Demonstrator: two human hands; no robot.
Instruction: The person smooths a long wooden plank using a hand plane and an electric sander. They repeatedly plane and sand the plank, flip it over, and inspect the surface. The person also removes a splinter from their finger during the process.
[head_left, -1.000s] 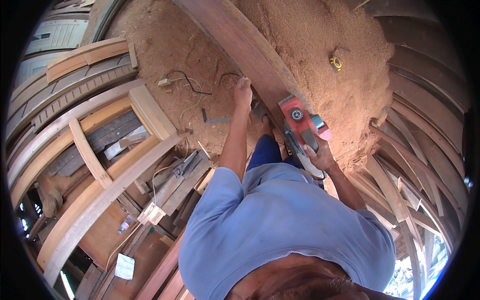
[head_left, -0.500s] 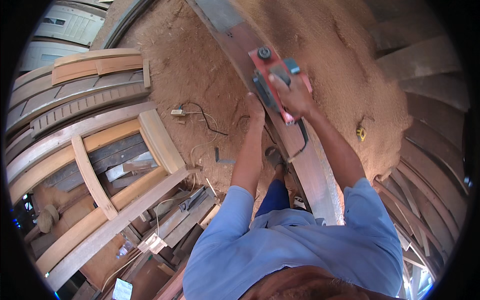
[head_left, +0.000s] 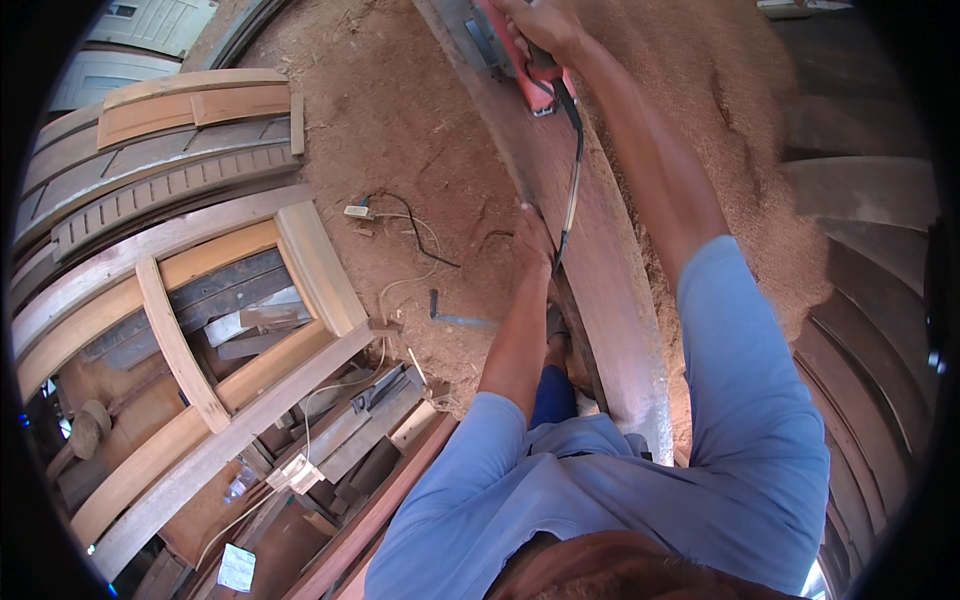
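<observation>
A long wooden board (head_left: 590,270) stretches from beside my body to the top of the picture. On its far part sits a red electric planer (head_left: 522,62), partly cut off by the picture's edge. My right hand (head_left: 545,28) is wrapped round the planer's handle, arm stretched far forward. From the planer's rear, a black cord (head_left: 574,150) runs back along the board. My left hand (head_left: 535,238) is at the board's left edge, close to the cord. Its fingers look drawn together; whether they hold the edge or the cord is hidden.
Brown sawdust (head_left: 690,110) covers the ground on both sides. A pale wooden frame (head_left: 185,330) and stacked panels (head_left: 190,125) lie left. A white socket block (head_left: 360,212) and a dark angled metal piece (head_left: 436,306) lie on the ground. Dark planks (head_left: 865,330) are piled right.
My right hand has pushed the planer forward along the board, to the top of the picture. The cord has drawn out behind it. My left hand sits slightly lower and further right in view.
</observation>
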